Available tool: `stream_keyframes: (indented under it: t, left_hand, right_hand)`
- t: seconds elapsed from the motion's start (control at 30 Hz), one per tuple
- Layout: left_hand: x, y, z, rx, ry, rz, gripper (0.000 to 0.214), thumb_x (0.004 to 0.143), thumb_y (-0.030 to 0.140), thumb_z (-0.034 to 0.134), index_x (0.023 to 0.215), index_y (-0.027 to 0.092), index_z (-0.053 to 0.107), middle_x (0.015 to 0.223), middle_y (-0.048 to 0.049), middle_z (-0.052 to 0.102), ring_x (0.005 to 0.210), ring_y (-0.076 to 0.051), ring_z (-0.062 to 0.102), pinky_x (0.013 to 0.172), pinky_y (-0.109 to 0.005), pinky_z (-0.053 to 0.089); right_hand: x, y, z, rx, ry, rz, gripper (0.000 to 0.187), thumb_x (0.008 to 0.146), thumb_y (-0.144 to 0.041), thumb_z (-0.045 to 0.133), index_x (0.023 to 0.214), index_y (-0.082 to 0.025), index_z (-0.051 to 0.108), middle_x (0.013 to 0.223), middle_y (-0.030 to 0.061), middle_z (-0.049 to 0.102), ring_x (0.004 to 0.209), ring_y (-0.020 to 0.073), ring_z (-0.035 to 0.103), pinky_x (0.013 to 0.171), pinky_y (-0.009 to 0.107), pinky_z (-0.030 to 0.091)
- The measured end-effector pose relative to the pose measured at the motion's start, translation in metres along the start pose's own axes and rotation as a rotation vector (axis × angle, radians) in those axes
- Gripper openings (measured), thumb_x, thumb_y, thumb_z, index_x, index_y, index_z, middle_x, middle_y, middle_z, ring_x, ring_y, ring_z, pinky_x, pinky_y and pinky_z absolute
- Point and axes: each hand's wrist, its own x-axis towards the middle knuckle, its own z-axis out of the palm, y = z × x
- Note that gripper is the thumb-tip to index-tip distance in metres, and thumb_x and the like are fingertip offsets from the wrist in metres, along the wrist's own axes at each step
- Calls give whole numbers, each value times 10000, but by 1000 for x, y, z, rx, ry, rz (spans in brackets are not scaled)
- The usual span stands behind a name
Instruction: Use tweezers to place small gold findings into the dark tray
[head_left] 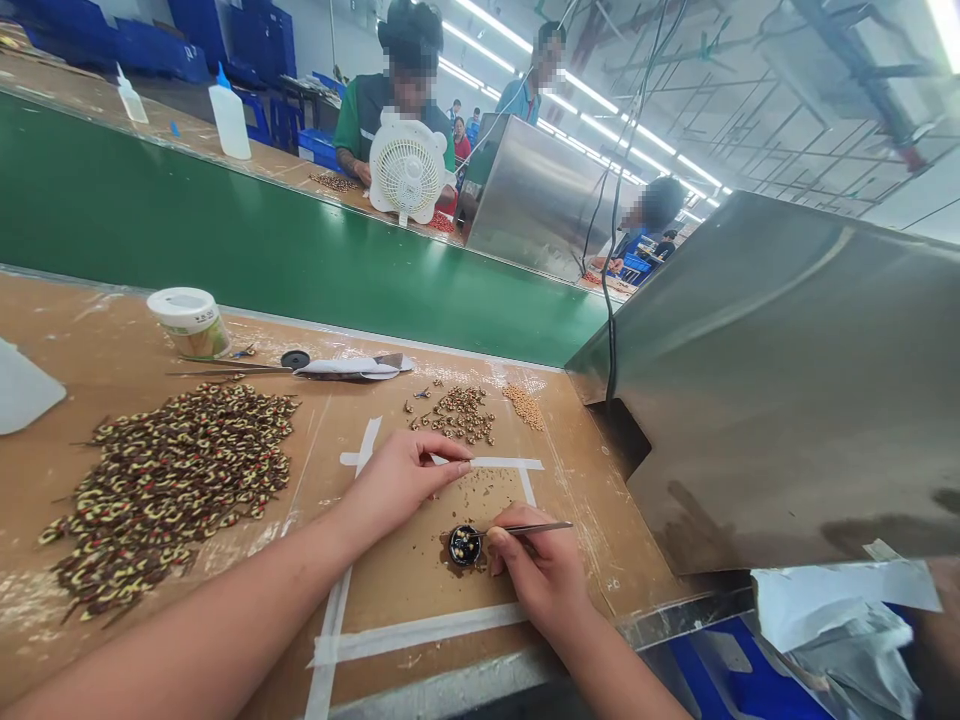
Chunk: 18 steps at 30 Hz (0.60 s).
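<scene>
My right hand (546,572) grips a pair of tweezers (556,526), whose tip reaches into a small round black dish (452,556). A few pale beads lie in the dark contents of that dish. Just beyond it, my left hand (405,472) is closed in a pinch. What its fingertips hold is too small to make out. Past the left hand lies a loose group of small dark-and-gold pieces (459,412), with a patch of tan beads (525,408) beside it. White tape strips (420,632) frame the cardboard under both hands.
A big heap of brown-and-cream pieces (187,470) covers the left side. Behind it stand a white-lidded tub (191,322) and scissors (247,370). A metal panel (772,400) rises on the right. Across the green belt (300,250), people sit near a white fan (409,168).
</scene>
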Motion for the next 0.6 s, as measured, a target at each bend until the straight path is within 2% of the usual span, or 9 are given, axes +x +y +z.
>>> stream_keyframes:
  t: [0.1,0.27,0.4,0.5,0.6]
  left_hand:
    - [1,-1,0,4,-1,18,220,811,386,781,943,229,860,818,-34,774,574,-140,472,544,-280,342]
    - [0,2,1,-35,-31,-15,241,808,388,781,960,210,841,736,-18,739,540,-126,478,531,-270,357]
    - [-1,5,2,-117,-41,-65,259,776,350,801,978,187,799,857,-41,780,538,-111,541,527,-261,408]
    - [0,6,3,-140,-58,-109,277,768,332,797,998,181,771,902,-59,789,552,-121,595,484,-245,392]
    - [0,5,4,-153,-70,-132,303,763,333,797,1022,182,751,914,-71,792,580,-139,641,466,-237,390]
  right_hand:
    - [0,1,0,1,3,-4,247,1074,-285,583,863,-221,695,671,3,675,641,173,645,653,287,487]
    - [0,1,-1,-23,24,10,272,1073,-297,587,836,-215,692,656,6,674,628,166,639,645,283,483]
    - [0,0,-1,20,18,24,312,1069,-340,596,804,-206,693,642,15,679,612,167,646,639,287,492]
    - [9,0,0,190,95,176,376,1044,-465,627,779,-201,665,600,13,659,534,169,632,562,286,501]
    - [31,2,3,405,253,358,458,971,-602,691,759,-206,602,549,-24,593,431,144,565,465,265,476]
